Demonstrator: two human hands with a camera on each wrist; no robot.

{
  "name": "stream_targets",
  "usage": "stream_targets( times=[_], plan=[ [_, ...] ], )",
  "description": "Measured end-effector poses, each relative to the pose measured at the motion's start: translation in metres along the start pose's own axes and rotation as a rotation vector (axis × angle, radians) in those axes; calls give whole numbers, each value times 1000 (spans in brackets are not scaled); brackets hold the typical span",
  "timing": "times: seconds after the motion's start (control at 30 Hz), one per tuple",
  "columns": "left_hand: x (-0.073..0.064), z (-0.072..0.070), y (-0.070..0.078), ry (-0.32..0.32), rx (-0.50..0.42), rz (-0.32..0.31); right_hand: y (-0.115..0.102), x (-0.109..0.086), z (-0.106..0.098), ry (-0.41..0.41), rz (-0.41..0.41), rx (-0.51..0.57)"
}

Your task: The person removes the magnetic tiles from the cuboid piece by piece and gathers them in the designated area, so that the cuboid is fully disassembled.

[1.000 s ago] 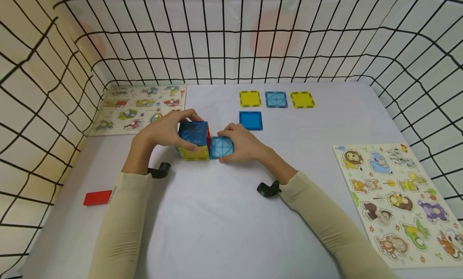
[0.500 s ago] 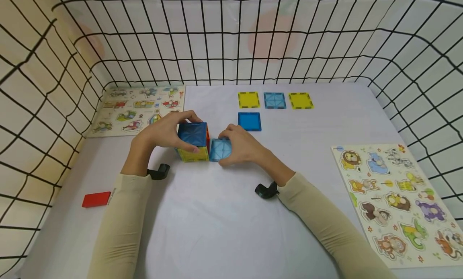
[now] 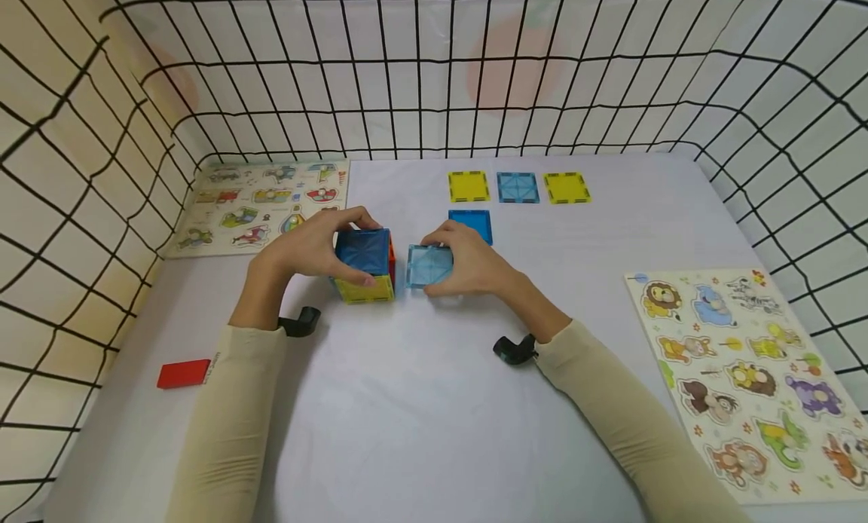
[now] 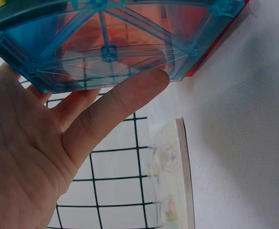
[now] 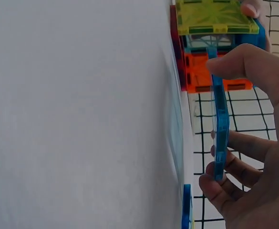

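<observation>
My left hand [image 3: 308,244] grips a cube of see-through magnetic tiles [image 3: 363,253], thumb on the near side and fingers at the far side. Its top is dark blue, the near face yellow and the right face red-orange. A light blue side [image 4: 108,52] faces the palm in the left wrist view. Just right of the cube, my right hand [image 3: 472,263] pinches a light blue square magnetic tile [image 3: 429,267] by opposite edges. The right wrist view shows this tile [image 5: 219,124] edge-on, raised off the white tabletop, with a gap between it and the surface.
Beyond my right hand lie a blue tile [image 3: 472,223], two yellow tiles [image 3: 469,185] and a light blue tile [image 3: 518,187]. Picture puzzle boards lie at back left [image 3: 251,206] and right [image 3: 746,380]. A red block [image 3: 184,373] is by the left sleeve. Black mesh [image 3: 420,71] encloses the table.
My right hand has lifted the light blue tile from against the cube's right side and drawn it slightly right and away from me. The left hand and the cube stay put.
</observation>
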State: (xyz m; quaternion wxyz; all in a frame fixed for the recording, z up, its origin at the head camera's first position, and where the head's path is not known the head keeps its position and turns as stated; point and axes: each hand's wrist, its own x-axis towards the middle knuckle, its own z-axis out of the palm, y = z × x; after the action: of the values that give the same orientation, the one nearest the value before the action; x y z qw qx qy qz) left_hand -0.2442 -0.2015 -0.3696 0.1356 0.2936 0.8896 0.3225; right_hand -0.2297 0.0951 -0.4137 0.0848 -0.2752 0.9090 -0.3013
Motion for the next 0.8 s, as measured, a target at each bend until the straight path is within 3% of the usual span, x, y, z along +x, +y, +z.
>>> stream_targets(
  times=[0.47, 0.8],
  plan=[
    [1, 2, -3, -1, 7, -31, 10, -10, -21, -1, 5, -32],
    [-1, 0, -1, -12, -12, -35, 30, -16, -45, 11, 44, -26]
  ],
)
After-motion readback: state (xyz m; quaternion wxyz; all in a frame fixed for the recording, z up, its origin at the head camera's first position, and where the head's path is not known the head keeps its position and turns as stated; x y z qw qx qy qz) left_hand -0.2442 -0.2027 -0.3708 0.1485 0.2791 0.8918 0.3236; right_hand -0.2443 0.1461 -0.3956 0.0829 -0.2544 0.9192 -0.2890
